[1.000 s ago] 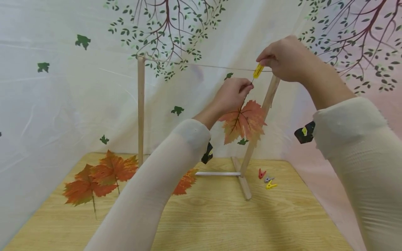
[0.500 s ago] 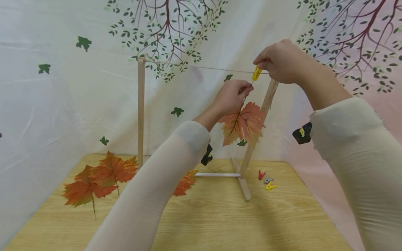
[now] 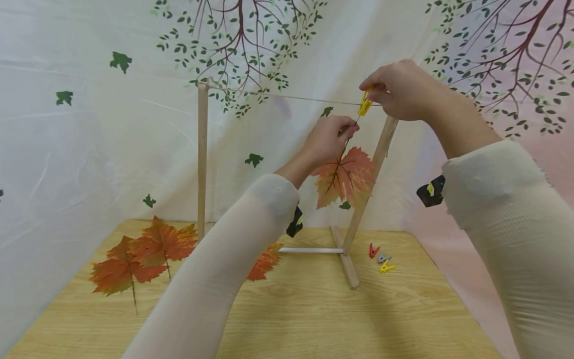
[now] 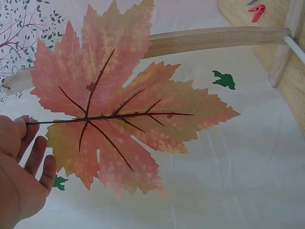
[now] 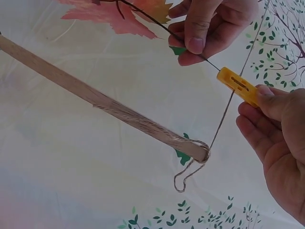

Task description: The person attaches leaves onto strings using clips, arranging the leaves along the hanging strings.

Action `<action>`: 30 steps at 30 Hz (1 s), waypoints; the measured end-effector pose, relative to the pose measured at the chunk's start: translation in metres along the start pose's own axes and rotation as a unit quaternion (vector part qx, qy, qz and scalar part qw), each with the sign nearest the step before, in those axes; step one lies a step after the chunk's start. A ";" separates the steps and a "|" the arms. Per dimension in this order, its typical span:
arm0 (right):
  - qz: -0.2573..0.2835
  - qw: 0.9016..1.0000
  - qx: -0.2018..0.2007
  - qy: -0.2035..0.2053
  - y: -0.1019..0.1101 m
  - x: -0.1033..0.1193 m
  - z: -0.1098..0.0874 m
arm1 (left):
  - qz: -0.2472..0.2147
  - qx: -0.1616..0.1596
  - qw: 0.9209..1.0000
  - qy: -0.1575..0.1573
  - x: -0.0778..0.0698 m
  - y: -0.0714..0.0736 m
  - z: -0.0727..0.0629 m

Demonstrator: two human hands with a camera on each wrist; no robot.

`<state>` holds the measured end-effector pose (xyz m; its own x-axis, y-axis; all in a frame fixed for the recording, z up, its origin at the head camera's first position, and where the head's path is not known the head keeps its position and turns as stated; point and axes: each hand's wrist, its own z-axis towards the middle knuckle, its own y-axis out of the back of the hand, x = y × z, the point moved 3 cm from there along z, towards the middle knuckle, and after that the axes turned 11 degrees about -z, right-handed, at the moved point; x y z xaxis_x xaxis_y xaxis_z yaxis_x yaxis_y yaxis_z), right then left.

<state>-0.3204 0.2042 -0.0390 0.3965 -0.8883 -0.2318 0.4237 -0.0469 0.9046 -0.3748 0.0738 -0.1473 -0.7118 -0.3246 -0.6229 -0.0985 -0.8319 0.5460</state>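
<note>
My left hand (image 3: 329,137) pinches the thin dark stem of an orange-red artificial maple leaf (image 4: 119,105), which hangs below the fingers in the head view. Just above it, my right hand (image 3: 405,92) grips a yellow clothespin (image 5: 236,86) between thumb and fingers. The clothespin lies across the string (image 5: 221,119) near its right end, its tip pointing down at the stem's upper end. In the right wrist view the stem tip meets the clothespin's nose. The string runs between the tops of two wooden posts (image 3: 203,159).
Two orange leaves (image 3: 163,239) lie at the table's left; another (image 3: 264,262) shows partly behind the left sleeve. Red, grey and yellow clothespins (image 3: 386,267) lie right of the stand's wooden foot (image 3: 350,269). A white bar (image 3: 309,250) runs low along the stand. Behind hangs a leaf-printed cloth (image 3: 269,129).
Both hands, with the leaf and the yellow clothespin, have shifted slightly left and down. The right hand's grip on the clothespin and the left hand's pinch on the stem are kept.
</note>
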 end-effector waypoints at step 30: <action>-0.003 1.000 -0.017 0.001 -0.003 -0.007 -0.007 | -0.042 -0.006 0.999 -0.001 0.001 -0.007 -0.003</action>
<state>-0.3193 0.2140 -0.0423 0.3958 -0.8867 -0.2390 0.4534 -0.0377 0.8905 -0.3726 0.0777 -0.1532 -0.7029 -0.2531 -0.6647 -0.1493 -0.8612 0.4858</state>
